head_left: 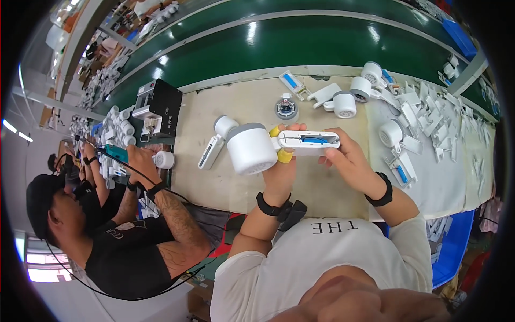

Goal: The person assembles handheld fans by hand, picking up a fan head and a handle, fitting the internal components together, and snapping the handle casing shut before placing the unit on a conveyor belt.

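Note:
Over the middle of the worktable, both hands hold a white handheld device (253, 152) with a large cup-shaped head, grey-rimmed. Its narrow handle shell (310, 139) lies open, showing a blue battery-like cell and wires inside. My left hand (282, 174), with yellow covers on its fingers, is closed round the neck and near part of the handle. At the handle's other end, my right hand (346, 159) grips it between thumb and fingers. A similar device (213, 140) rests on the table to the left, and a round unit with exposed circuitry (286, 108) sits just beyond my hands.
White shells and parts (429, 121) pile up on the right, among several similar round heads. A black machine (162, 110) stands at the table's left edge. Beyond runs a green conveyor (300, 45). A co-worker (129, 236) at left holds a teal power tool (115, 153). A blue bin (456, 247) is at lower right.

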`<state>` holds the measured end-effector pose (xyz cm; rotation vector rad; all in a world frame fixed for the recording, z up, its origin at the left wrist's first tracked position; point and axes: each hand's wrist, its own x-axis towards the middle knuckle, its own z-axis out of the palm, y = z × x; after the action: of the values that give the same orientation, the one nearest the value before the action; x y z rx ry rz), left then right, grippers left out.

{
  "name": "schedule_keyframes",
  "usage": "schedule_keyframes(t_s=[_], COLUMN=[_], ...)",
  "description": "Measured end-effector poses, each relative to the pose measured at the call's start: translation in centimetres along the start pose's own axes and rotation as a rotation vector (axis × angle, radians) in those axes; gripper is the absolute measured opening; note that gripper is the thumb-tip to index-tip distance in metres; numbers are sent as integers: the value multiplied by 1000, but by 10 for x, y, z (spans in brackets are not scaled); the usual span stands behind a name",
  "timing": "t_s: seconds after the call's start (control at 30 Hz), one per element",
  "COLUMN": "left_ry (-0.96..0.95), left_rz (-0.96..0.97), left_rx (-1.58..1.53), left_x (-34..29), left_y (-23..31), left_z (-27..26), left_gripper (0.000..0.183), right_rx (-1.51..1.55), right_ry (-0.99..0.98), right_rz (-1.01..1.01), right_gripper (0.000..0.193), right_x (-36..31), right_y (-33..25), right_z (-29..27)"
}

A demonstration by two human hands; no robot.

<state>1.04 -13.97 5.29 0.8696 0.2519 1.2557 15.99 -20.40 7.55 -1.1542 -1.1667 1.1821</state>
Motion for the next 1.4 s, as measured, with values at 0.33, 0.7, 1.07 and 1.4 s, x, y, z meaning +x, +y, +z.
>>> schedule_keyframes(t_s=[0.33, 0.7, 1.07, 1.4], left_ry=[38, 241, 273, 58], left_rz=[4, -109, -131, 170], left_rx=[-86, -197, 1534, 1567], left_x=[4, 19, 16, 19], left_y=[-1, -18, 51, 49], left_z=[17, -7, -98, -94], left_gripper=[37, 40, 36, 62], right_rx=[-330, -403, -1172, -678], right_ry=[171, 97, -111, -102], right_rz=[-279, -194, -582, -306], right_gripper=[29, 35, 27, 58], right_x=[-4, 13, 100, 153], right_y=[-6, 6, 31, 22], right_z=[-5, -3, -21, -18])
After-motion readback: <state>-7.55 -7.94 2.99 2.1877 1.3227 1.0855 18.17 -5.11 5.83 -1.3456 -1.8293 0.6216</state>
